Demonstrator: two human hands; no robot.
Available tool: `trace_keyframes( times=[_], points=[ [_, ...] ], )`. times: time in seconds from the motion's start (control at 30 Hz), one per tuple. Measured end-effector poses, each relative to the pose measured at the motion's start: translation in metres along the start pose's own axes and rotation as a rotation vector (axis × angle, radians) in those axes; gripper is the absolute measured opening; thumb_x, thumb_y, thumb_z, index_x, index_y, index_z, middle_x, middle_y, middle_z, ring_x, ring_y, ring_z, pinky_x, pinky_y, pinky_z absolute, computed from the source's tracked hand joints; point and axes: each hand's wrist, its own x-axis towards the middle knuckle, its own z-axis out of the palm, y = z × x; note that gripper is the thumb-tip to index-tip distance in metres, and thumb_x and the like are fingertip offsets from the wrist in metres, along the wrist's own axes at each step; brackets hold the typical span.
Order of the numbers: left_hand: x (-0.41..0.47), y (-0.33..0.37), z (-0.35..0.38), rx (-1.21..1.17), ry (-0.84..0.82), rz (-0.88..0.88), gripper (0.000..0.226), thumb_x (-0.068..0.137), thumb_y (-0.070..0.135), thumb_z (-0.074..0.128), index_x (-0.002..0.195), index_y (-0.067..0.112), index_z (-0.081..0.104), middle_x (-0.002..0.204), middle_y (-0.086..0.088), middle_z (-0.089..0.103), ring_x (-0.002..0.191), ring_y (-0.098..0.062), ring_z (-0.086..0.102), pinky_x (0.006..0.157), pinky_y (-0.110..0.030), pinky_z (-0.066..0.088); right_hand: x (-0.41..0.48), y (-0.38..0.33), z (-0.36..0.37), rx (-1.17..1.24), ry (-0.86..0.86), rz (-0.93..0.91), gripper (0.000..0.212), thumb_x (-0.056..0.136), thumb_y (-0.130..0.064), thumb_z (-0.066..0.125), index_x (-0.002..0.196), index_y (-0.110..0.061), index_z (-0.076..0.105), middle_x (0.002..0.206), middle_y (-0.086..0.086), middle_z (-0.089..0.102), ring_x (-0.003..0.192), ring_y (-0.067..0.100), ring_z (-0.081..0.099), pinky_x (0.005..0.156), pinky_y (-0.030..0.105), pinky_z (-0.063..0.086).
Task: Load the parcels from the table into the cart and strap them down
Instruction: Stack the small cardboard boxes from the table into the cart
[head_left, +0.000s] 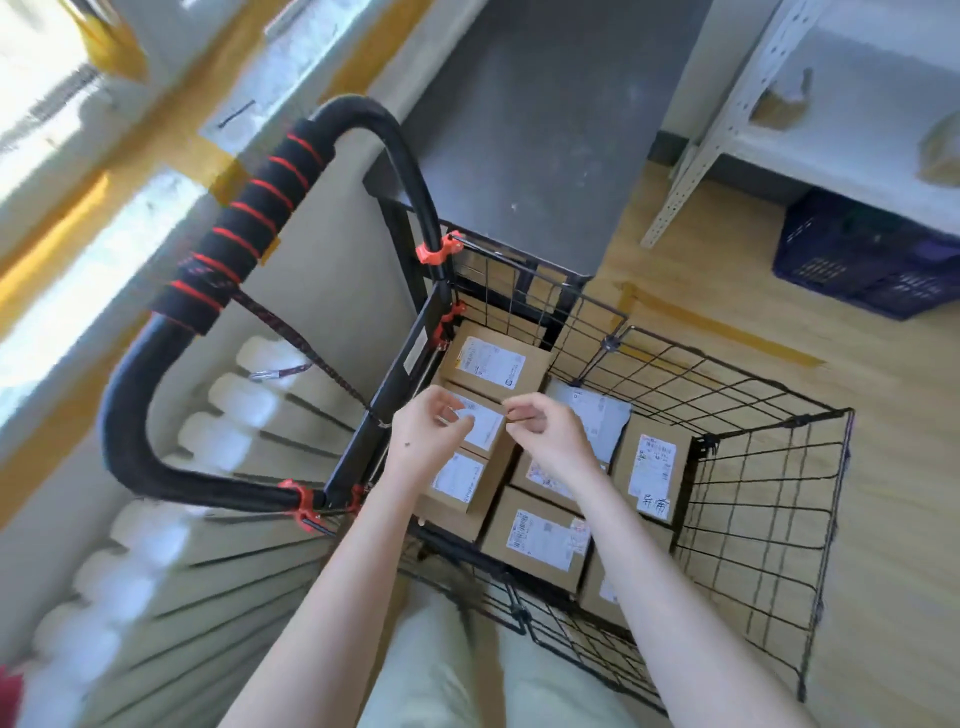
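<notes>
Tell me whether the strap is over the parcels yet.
Not yet. The strap hangs from the cart handle, outside the basket; none shows across the parcels.

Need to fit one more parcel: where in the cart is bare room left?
No bare floor shows in the cart; boxes fill it. One pocket: the near corner above the low box, bordered by the front box, the tall box and the near wire wall. Crowded along the handle side, where the left hand and right hand hover.
</notes>
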Motion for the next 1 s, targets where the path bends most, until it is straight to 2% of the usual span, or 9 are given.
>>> trace_keyframes(
  times=[0.07, 0.17, 0.27, 0.37, 0.5, 0.7, 0.8, 0.93, 1.0],
  points=[
    [-0.018, 0.015, -0.010, 0.037, -0.035, 0.057, 0.017, 0.083, 0.022, 0.067, 0.098, 0.024, 0.060, 0.093, 0.008, 0.060, 0.079, -0.002, 0.057, 0.057, -0.014, 0.041, -0.016, -0.013, -0.013, -0.009, -0.039, -0.044, 0.027, 0.090, -0.013, 0.063, 0.111, -0.030, 0.065, 0.105, -0.014, 0.064, 0.098, 0.004, 0.061, 0.078, 0.017, 0.046],
    [-0.043, 0.036, -0.022, 0.095, -0.055, 0.140, 0.027, 0.080, 0.015, 0.067, 0.104, 0.025, 0.061, 0.103, 0.008, 0.061, 0.089, -0.006, 0.059, 0.073, -0.020, 0.051, -0.036, -0.030, -0.030, -0.066, -0.131, -0.113, 0.032, 0.089, -0.014, 0.065, 0.117, -0.030, 0.063, 0.110, -0.016, 0.062, 0.106, 0.006, 0.059, 0.090, 0.023, 0.047],
    [-0.069, 0.054, -0.034, 0.067, 0.023, 0.175, 0.037, 0.077, 0.006, 0.065, 0.109, 0.022, 0.062, 0.109, 0.007, 0.061, 0.094, -0.008, 0.061, 0.083, -0.028, 0.054, -0.053, -0.046, -0.045, -0.124, -0.193, -0.211, 0.039, 0.086, -0.016, 0.069, 0.121, -0.029, 0.062, 0.116, -0.013, 0.062, 0.109, 0.005, 0.058, 0.097, 0.029, 0.048],
    [-0.096, 0.066, -0.046, 0.000, 0.112, 0.196, 0.039, 0.077, 0.001, 0.066, 0.105, 0.027, 0.060, 0.109, 0.005, 0.061, 0.093, -0.007, 0.062, 0.081, -0.025, 0.055, -0.068, -0.064, -0.056, -0.147, -0.225, -0.298, 0.043, 0.084, -0.014, 0.071, 0.123, -0.030, 0.061, 0.116, -0.013, 0.062, 0.107, 0.004, 0.059, 0.097, 0.028, 0.049],
    [-0.131, 0.072, -0.063, -0.090, 0.191, 0.223, 0.040, 0.077, -0.002, 0.066, 0.102, 0.029, 0.060, 0.110, 0.006, 0.061, 0.092, -0.004, 0.063, 0.075, -0.011, 0.051, -0.089, -0.090, -0.063, -0.122, -0.290, -0.410, 0.046, 0.083, -0.010, 0.072, 0.121, -0.031, 0.061, 0.114, -0.013, 0.061, 0.104, 0.004, 0.061, 0.093, 0.023, 0.051],
    [-0.188, 0.070, -0.086, -0.150, 0.350, 0.229, 0.034, 0.078, 0.000, 0.064, 0.102, 0.025, 0.062, 0.108, 0.005, 0.061, 0.090, -0.006, 0.064, 0.074, -0.012, 0.052, -0.135, -0.116, -0.054, -0.114, -0.358, -0.541, 0.045, 0.082, -0.011, 0.073, 0.120, -0.033, 0.061, 0.110, -0.016, 0.063, 0.099, 0.000, 0.062, 0.079, 0.009, 0.050],
    [-0.221, 0.058, -0.094, -0.178, 0.429, 0.215, 0.038, 0.078, -0.004, 0.060, 0.101, 0.025, 0.062, 0.108, 0.005, 0.062, 0.087, -0.005, 0.066, 0.071, -0.010, 0.050, -0.165, -0.122, -0.045, -0.121, -0.388, -0.600, 0.046, 0.082, -0.012, 0.073, 0.122, -0.031, 0.061, 0.112, -0.014, 0.063, 0.099, 0.000, 0.063, 0.079, 0.010, 0.051],
    [-0.278, 0.039, -0.094, -0.217, 0.511, 0.202, 0.038, 0.078, -0.003, 0.059, 0.101, 0.027, 0.062, 0.107, 0.008, 0.061, 0.082, 0.001, 0.065, 0.073, -0.016, 0.054, -0.213, -0.118, -0.032, -0.146, -0.432, -0.671, 0.048, 0.081, -0.013, 0.075, 0.121, -0.034, 0.060, 0.110, -0.016, 0.062, 0.097, -0.003, 0.064, 0.080, 0.014, 0.053],
    [-0.309, 0.029, -0.089, -0.241, 0.541, 0.191, 0.038, 0.078, -0.003, 0.059, 0.102, 0.027, 0.062, 0.106, 0.011, 0.062, 0.083, 0.001, 0.065, 0.072, -0.013, 0.052, -0.239, -0.111, -0.027, -0.156, -0.451, -0.692, 0.048, 0.080, -0.013, 0.075, 0.120, -0.035, 0.060, 0.110, -0.016, 0.063, 0.096, -0.002, 0.064, 0.082, 0.017, 0.054]
  ],
)
